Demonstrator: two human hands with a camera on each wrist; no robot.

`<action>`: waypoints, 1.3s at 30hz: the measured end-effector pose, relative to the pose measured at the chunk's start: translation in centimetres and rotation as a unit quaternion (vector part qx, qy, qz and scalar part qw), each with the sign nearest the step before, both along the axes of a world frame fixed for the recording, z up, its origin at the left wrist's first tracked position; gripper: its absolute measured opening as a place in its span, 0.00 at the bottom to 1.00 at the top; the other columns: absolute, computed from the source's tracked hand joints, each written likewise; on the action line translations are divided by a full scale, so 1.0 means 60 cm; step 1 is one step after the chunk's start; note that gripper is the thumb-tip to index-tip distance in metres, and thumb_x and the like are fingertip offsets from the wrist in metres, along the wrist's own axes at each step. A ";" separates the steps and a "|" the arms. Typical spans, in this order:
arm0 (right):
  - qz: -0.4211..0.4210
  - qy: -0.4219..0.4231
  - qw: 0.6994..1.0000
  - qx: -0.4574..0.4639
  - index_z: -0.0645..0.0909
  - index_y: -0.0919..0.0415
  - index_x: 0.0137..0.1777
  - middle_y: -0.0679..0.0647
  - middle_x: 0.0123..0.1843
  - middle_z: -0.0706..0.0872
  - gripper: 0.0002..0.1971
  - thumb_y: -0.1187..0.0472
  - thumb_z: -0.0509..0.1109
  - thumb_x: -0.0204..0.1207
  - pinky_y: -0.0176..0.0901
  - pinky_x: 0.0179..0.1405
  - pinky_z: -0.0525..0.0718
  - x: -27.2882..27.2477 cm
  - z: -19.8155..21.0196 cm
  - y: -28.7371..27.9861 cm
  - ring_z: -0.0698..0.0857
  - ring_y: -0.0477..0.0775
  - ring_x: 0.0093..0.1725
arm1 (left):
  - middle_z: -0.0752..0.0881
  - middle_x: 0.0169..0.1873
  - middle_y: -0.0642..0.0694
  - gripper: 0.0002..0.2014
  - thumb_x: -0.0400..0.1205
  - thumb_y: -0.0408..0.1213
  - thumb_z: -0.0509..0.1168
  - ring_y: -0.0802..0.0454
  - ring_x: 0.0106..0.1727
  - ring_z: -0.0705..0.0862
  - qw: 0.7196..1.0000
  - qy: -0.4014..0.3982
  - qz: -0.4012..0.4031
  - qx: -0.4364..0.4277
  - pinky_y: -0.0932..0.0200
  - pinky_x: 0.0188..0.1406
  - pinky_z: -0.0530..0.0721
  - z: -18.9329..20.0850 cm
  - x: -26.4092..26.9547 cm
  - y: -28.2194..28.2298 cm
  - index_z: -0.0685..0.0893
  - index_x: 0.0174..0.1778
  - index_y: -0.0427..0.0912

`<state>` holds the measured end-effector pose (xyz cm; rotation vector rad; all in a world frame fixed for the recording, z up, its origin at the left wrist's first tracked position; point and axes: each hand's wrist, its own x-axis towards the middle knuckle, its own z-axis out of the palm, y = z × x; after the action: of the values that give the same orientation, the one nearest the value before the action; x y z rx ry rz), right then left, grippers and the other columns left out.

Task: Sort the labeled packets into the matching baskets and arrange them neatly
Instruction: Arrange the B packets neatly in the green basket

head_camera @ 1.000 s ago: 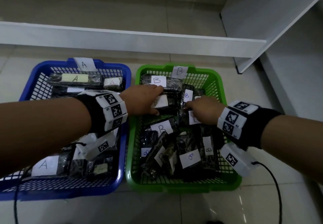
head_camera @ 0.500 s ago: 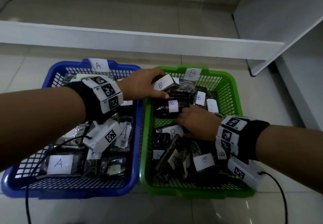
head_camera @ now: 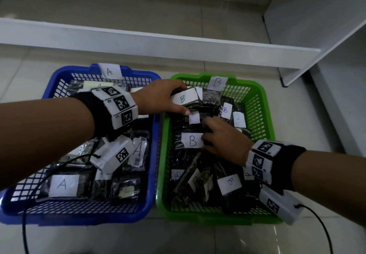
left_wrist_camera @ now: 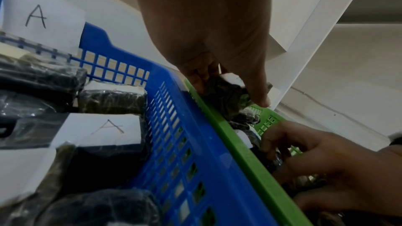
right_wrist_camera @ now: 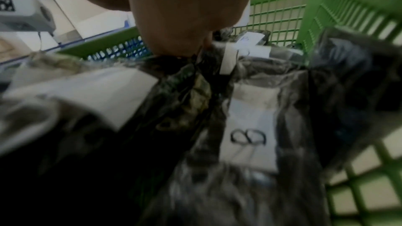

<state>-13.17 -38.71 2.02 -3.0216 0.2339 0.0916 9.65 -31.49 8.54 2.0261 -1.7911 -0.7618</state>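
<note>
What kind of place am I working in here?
Probably a stockroom or shop floor: the blue basket and green basket sit on a tiled floor beside low white shelving.

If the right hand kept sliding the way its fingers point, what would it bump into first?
Probably the packet with the small B label lying just ahead of the right hand in the green basket. The fingers point toward the far left of the basket; beyond lies the left hand gripping another B packet. Depth is uncertain.

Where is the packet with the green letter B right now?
In the head view, the green-B packet is gripped by the left hand over the green basket's far left corner, near its B tag.
</note>
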 end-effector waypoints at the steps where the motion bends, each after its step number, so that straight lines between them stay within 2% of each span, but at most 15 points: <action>1: -0.003 -0.017 1.000 0.015 0.86 0.64 0.39 0.62 0.48 0.81 0.08 0.60 0.78 0.65 0.49 0.39 0.84 0.000 0.004 -0.004 0.81 0.63 0.45 | 0.85 0.55 0.50 0.31 0.67 0.56 0.76 0.55 0.50 0.82 1.000 -0.006 -0.002 0.003 0.57 0.50 0.81 0.000 -0.002 0.000 0.78 0.63 0.47; 3: -0.023 -0.060 0.997 0.043 0.85 0.67 0.47 0.63 0.47 0.80 0.07 0.68 0.72 0.69 0.49 0.40 0.81 0.001 0.020 -0.011 0.80 0.63 0.46 | 0.83 0.56 0.51 0.33 0.66 0.57 0.76 0.53 0.53 0.81 1.000 -0.014 -0.008 0.002 0.55 0.51 0.81 0.000 -0.006 0.003 0.78 0.64 0.47; 5: -0.100 -0.096 0.988 0.074 0.83 0.67 0.51 0.63 0.49 0.80 0.11 0.73 0.67 0.70 0.48 0.46 0.77 0.000 0.039 -0.025 0.79 0.62 0.50 | 0.82 0.54 0.53 0.31 0.66 0.57 0.76 0.53 0.54 0.81 0.999 -0.021 -0.032 -0.002 0.58 0.47 0.78 0.000 -0.015 0.009 0.77 0.62 0.48; 8: -0.250 -0.134 0.953 0.108 0.82 0.64 0.50 0.60 0.50 0.82 0.10 0.74 0.63 0.72 0.44 0.47 0.73 -0.022 0.061 -0.067 0.80 0.61 0.51 | 0.81 0.56 0.52 0.34 0.68 0.58 0.74 0.54 0.55 0.80 0.991 -0.057 -0.116 0.028 0.60 0.49 0.78 -0.002 -0.044 0.024 0.71 0.66 0.50; 10: -0.295 -0.098 0.943 0.116 0.83 0.62 0.51 0.59 0.50 0.85 0.09 0.69 0.64 0.75 0.45 0.47 0.77 -0.047 0.074 -0.097 0.82 0.59 0.50 | 0.82 0.57 0.47 0.34 0.70 0.59 0.72 0.50 0.54 0.80 0.977 -0.124 -0.169 0.038 0.57 0.48 0.79 -0.008 -0.065 0.033 0.66 0.66 0.48; 13: -0.246 0.054 0.964 0.089 0.84 0.56 0.57 0.56 0.50 0.87 0.11 0.55 0.67 0.78 0.46 0.51 0.78 -0.079 0.086 -0.113 0.81 0.57 0.55 | 0.80 0.58 0.44 0.31 0.73 0.59 0.69 0.47 0.55 0.79 0.956 -0.203 -0.210 0.037 0.52 0.49 0.79 -0.023 -0.085 0.032 0.67 0.65 0.46; 15: -0.200 0.132 0.969 0.054 0.82 0.50 0.61 0.53 0.53 0.86 0.16 0.45 0.68 0.76 0.46 0.57 0.73 -0.087 0.081 -0.103 0.76 0.55 0.61 | 0.77 0.60 0.45 0.33 0.73 0.60 0.69 0.48 0.59 0.76 0.955 -0.199 -0.212 0.051 0.52 0.52 0.80 -0.030 -0.084 0.028 0.67 0.67 0.45; 17: -0.179 0.174 0.968 0.011 0.77 0.46 0.66 0.52 0.60 0.83 0.21 0.41 0.67 0.75 0.47 0.63 0.67 -0.091 0.069 -0.091 0.73 0.55 0.65 | 0.76 0.60 0.46 0.36 0.71 0.64 0.68 0.49 0.61 0.74 0.952 -0.201 -0.227 0.049 0.52 0.55 0.79 -0.035 -0.085 0.026 0.68 0.67 0.44; 20: -0.175 0.187 0.966 -0.024 0.73 0.48 0.69 0.52 0.64 0.79 0.23 0.44 0.67 0.76 0.48 0.65 0.63 -0.093 0.061 -0.086 0.68 0.57 0.68 | 0.74 0.62 0.45 0.39 0.72 0.65 0.65 0.48 0.62 0.73 0.935 -0.238 -0.259 0.051 0.54 0.57 0.78 -0.038 -0.090 0.025 0.67 0.71 0.43; 22: -0.175 0.180 0.968 -0.020 0.74 0.49 0.68 0.52 0.63 0.80 0.20 0.48 0.66 0.77 0.48 0.65 0.62 -0.091 0.063 -0.088 0.69 0.57 0.68 | 0.74 0.64 0.46 0.35 0.76 0.60 0.64 0.48 0.62 0.74 0.937 -0.241 -0.247 0.059 0.55 0.55 0.77 -0.043 -0.090 0.025 0.65 0.73 0.44; 27: -0.160 0.216 0.963 -0.005 0.76 0.50 0.63 0.52 0.56 0.83 0.12 0.52 0.62 0.81 0.50 0.66 0.62 -0.079 0.068 -0.091 0.74 0.56 0.64 | 0.74 0.63 0.47 0.25 0.80 0.54 0.63 0.50 0.62 0.74 0.947 -0.237 -0.214 0.040 0.56 0.55 0.76 -0.038 -0.093 0.029 0.70 0.69 0.45; 31: -0.171 0.268 0.948 0.022 0.79 0.47 0.59 0.47 0.46 0.76 0.09 0.52 0.64 0.80 0.53 0.66 0.63 -0.062 0.076 -0.103 0.72 0.56 0.64 | 0.73 0.60 0.46 0.22 0.80 0.53 0.64 0.49 0.59 0.76 0.938 -0.269 -0.211 0.050 0.54 0.52 0.80 -0.035 -0.105 0.028 0.72 0.65 0.44; 33: -0.177 0.285 0.942 0.017 0.81 0.46 0.59 0.47 0.48 0.80 0.10 0.52 0.66 0.79 0.54 0.67 0.63 -0.053 0.078 -0.101 0.71 0.57 0.65 | 0.72 0.60 0.45 0.23 0.80 0.52 0.65 0.48 0.57 0.77 0.941 -0.267 -0.194 0.079 0.53 0.50 0.80 -0.035 -0.109 0.025 0.72 0.65 0.43; 35: -0.176 0.298 0.938 -0.012 0.81 0.45 0.61 0.49 0.57 0.83 0.12 0.52 0.66 0.79 0.55 0.67 0.62 -0.048 0.076 -0.094 0.69 0.58 0.68 | 0.73 0.59 0.44 0.24 0.79 0.52 0.66 0.46 0.56 0.78 0.945 -0.258 -0.179 0.093 0.53 0.48 0.79 -0.037 -0.114 0.024 0.72 0.64 0.42; 39: -0.179 0.298 0.937 -0.044 0.80 0.49 0.63 0.52 0.62 0.81 0.13 0.56 0.63 0.81 0.55 0.66 0.62 -0.049 0.069 -0.083 0.69 0.59 0.68 | 0.74 0.60 0.43 0.25 0.78 0.51 0.67 0.46 0.56 0.78 0.946 -0.256 -0.175 0.096 0.54 0.45 0.77 -0.038 -0.114 0.023 0.72 0.66 0.41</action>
<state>-16.10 -43.68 6.17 -2.8821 0.8479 0.9843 2.79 -30.11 6.26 2.2038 -2.5075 -0.5461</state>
